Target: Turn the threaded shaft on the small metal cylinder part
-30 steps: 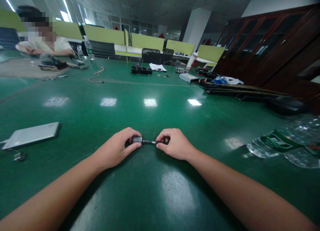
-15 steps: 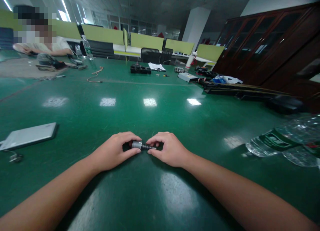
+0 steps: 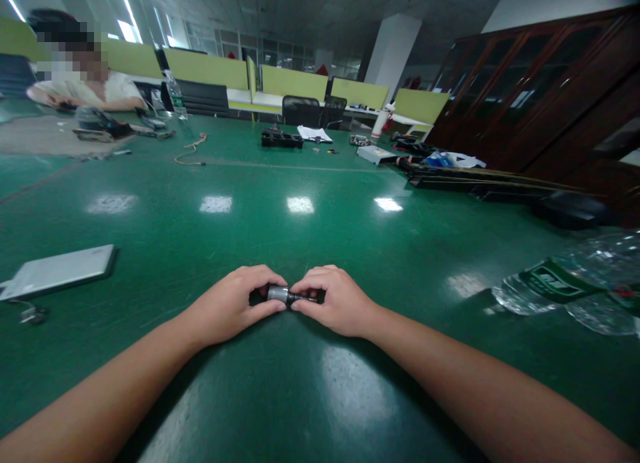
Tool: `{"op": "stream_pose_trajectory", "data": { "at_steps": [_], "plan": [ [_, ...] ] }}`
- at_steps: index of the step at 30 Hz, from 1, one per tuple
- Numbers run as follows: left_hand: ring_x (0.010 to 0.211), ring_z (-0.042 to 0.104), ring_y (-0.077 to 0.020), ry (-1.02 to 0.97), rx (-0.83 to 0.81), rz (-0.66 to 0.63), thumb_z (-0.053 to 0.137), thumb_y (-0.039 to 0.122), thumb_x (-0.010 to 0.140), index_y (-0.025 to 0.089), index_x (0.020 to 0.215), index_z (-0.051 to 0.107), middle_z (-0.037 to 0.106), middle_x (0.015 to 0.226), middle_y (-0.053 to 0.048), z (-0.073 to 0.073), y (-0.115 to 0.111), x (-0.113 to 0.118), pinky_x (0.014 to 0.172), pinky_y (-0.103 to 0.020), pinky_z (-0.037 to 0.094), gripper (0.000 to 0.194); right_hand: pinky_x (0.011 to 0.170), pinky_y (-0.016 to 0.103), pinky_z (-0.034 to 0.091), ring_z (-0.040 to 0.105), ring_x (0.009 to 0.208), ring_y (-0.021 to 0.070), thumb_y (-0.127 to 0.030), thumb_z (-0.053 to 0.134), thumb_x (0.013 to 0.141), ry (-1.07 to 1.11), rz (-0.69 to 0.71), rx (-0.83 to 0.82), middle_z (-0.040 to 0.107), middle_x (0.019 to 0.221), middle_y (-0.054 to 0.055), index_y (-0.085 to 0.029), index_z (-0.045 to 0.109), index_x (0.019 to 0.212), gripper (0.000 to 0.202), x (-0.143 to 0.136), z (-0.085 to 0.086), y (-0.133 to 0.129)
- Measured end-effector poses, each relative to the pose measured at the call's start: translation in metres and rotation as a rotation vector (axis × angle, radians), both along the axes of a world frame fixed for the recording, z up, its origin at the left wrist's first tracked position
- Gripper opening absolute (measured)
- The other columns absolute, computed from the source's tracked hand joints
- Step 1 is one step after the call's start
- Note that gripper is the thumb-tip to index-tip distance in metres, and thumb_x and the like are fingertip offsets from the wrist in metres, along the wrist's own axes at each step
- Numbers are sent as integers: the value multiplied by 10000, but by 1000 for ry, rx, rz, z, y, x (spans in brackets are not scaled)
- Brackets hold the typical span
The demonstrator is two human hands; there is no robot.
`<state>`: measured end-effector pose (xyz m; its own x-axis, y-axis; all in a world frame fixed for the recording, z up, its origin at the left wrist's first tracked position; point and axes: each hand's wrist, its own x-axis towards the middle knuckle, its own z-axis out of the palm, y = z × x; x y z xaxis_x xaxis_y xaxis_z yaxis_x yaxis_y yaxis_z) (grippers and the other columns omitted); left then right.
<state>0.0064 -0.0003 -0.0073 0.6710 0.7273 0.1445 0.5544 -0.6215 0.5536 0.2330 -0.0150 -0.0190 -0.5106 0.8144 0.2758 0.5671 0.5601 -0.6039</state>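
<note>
In the head view a small silver cylinder with a dark ridged shaft [image 3: 278, 294] lies level, low over the green table [image 3: 240, 376]. My left hand [image 3: 240, 303] comes from the left, its thumb and fingers closed around the silver body. From the right, my right hand [image 3: 336, 299] pinches the dark shaft close to where it meets the cylinder. The fingertips of both hands are nearly touching. Part of the cylinder's rear end is hidden by the left fingers, and the shaft shows through the gap in the right hand.
A flat silver device [image 3: 63, 271] with a cable lies at the left. Clear plastic bottles [image 3: 545, 286] lie on their sides at the right. Farther back are a cord [image 3: 189, 153], a black tray [image 3: 281, 139], papers and long dark parts. Another person [image 3: 117, 93] sits at the far left.
My right hand has shifted left along the shaft, its fingertips now up against the silver cylinder. My left hand has moved slightly right with the cylinder.
</note>
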Motion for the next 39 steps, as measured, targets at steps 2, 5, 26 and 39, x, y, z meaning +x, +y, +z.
{"op": "stream_pose_trajectory", "data": {
  "at_steps": [2,5,26,39],
  "plan": [
    [869,625,-183,-5,1,7,636,369,894,225,1075,664,685,966,-21,0,0,0,796,-297,452,233,737,271,412,610,707,120,-224,750,788,5,6,5,709,771,2,-195,758,916,131,0,0,0],
    [851,623,-179,-8,0,13,628,376,896,223,1059,669,685,948,-19,1,-1,0,775,-287,454,227,703,252,418,603,683,113,-208,744,783,21,15,4,702,751,5,-182,763,906,127,0,0,0],
    [829,614,-183,-20,-16,16,605,371,905,210,1053,663,677,937,-33,2,-1,0,755,-287,462,226,714,270,433,608,693,126,-172,733,737,25,-31,1,687,733,-1,-187,749,858,123,2,1,0],
    [847,615,-187,-19,-28,31,603,365,910,216,1066,655,674,958,-28,3,0,1,767,-293,464,222,713,276,405,592,686,119,-235,775,733,5,-68,-43,679,718,-15,-193,736,827,111,2,3,0]
  ]
}}
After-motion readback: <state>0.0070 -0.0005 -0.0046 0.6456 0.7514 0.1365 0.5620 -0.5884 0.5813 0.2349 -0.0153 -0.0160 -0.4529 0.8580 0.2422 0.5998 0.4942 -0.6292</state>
